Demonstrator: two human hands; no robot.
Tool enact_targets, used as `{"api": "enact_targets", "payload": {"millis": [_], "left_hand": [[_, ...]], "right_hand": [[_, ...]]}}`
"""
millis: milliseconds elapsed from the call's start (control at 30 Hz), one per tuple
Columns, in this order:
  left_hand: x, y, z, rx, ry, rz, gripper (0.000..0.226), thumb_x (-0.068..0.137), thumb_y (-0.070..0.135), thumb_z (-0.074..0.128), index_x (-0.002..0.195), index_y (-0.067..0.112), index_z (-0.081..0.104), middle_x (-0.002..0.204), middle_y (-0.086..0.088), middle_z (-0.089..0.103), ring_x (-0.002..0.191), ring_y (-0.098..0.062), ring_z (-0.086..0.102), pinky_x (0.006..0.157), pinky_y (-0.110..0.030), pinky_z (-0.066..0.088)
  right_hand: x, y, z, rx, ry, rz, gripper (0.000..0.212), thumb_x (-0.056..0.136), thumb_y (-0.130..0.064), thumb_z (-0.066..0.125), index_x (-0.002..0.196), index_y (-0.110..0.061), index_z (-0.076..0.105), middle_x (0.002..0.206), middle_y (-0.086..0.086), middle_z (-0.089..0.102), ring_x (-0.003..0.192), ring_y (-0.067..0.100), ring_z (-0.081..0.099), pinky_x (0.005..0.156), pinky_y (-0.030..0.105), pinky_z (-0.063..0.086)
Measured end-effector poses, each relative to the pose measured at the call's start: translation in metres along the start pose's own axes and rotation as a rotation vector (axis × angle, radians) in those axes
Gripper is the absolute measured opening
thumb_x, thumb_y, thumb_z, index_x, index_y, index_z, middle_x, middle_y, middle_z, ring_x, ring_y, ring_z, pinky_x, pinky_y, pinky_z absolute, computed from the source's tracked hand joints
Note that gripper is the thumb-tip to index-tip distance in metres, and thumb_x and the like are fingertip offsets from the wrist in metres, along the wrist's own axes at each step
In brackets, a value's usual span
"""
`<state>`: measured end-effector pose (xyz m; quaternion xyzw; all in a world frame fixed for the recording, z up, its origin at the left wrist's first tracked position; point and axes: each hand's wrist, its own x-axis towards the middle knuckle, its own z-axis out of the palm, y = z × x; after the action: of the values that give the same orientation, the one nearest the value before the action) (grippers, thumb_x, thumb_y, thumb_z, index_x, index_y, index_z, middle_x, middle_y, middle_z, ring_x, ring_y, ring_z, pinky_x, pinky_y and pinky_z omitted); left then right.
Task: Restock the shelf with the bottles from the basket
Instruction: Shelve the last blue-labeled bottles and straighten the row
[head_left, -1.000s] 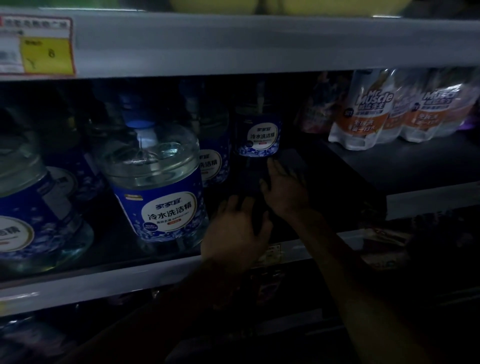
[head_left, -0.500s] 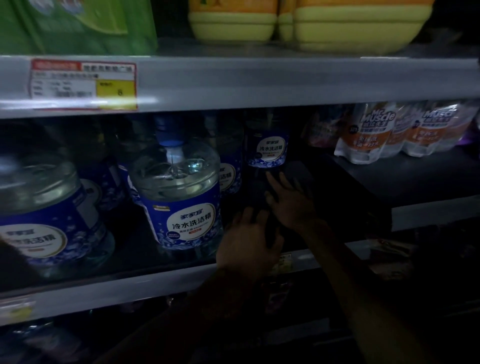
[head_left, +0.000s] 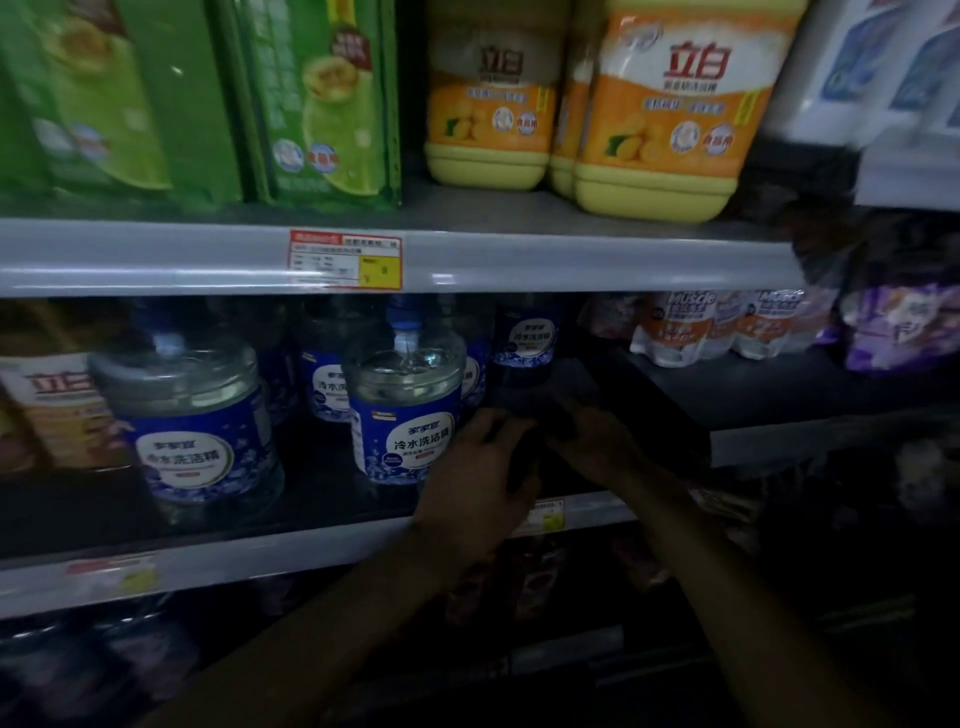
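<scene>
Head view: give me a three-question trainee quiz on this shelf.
1. True or false: the yellow jugs stand one shelf above the blue-label bottles.
2. Where do the left hand and right hand reach? A) among the yellow jugs B) the dark gap right of the blue-label bottles C) the floor
3. What colour are the packs left of the yellow jugs?
Key: 1 true; 2 B; 3 green.
</scene>
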<state>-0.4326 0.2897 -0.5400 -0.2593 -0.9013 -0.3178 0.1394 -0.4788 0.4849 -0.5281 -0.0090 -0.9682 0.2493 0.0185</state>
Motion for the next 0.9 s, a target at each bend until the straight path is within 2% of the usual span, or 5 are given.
{"api": "enact_targets", "payload": {"millis": [333,500,633,767,900], "left_hand": [[-0.056,-0.011,-0.083,-0.016,0.242,-0.085,0.050,0.096,0.048,0.056,0.143,0.030,0.054,0.140,0.006,0.055,0.119,-0.020,0.060,0.084,-0.038,0.059],[-0.066,-0.029,-0.091,0.049,0.271,-0.144,0.056,0.094,0.045,0.066,0.144,0.027,0.049,0.138,0.000,0.051,0.118,-0.025,0.060,0.082,-0.040,0.060],[-0.062,-0.039,-0.091,-0.077,0.308,-0.251,0.061,0.090,0.038,0.076,0.139,0.022,0.042,0.137,-0.004,0.048,0.115,-0.024,0.061,0.076,-0.036,0.058],[-0.050,-0.057,-0.088,-0.311,0.328,-0.363,0.061,0.087,0.034,0.082,0.133,0.019,0.044,0.137,-0.005,0.055,0.116,-0.021,0.063,0.087,-0.036,0.059],[-0.037,-0.069,-0.084,-0.466,0.264,-0.398,0.061,0.084,0.029,0.086,0.134,0.022,0.051,0.129,0.010,0.061,0.108,-0.005,0.061,0.072,-0.002,0.050]], "right_hand": [[-0.081,-0.081,0.008,0.303,0.062,-0.132,0.067,0.092,-0.029,0.074,0.152,-0.028,0.043,0.148,-0.007,0.051,0.127,0.003,0.047,0.094,0.008,0.035],[-0.087,-0.110,0.030,0.460,0.046,-0.163,0.074,0.084,-0.033,0.081,0.148,-0.040,0.043,0.146,-0.014,0.053,0.131,0.008,0.051,0.107,0.032,0.045],[-0.077,-0.117,0.047,0.593,0.057,-0.083,0.068,0.083,-0.027,0.083,0.131,-0.049,0.040,0.117,-0.026,0.056,0.111,0.000,0.057,0.100,0.030,0.050],[-0.061,-0.115,0.061,0.669,0.019,-0.066,0.073,0.082,-0.019,0.085,0.130,-0.049,0.039,0.112,-0.028,0.056,0.109,0.001,0.060,0.094,0.026,0.053],[-0.047,-0.116,0.065,0.741,0.009,-0.061,0.077,0.073,-0.014,0.090,0.130,-0.041,0.046,0.121,-0.014,0.064,0.109,0.003,0.064,0.086,0.023,0.057]]}}
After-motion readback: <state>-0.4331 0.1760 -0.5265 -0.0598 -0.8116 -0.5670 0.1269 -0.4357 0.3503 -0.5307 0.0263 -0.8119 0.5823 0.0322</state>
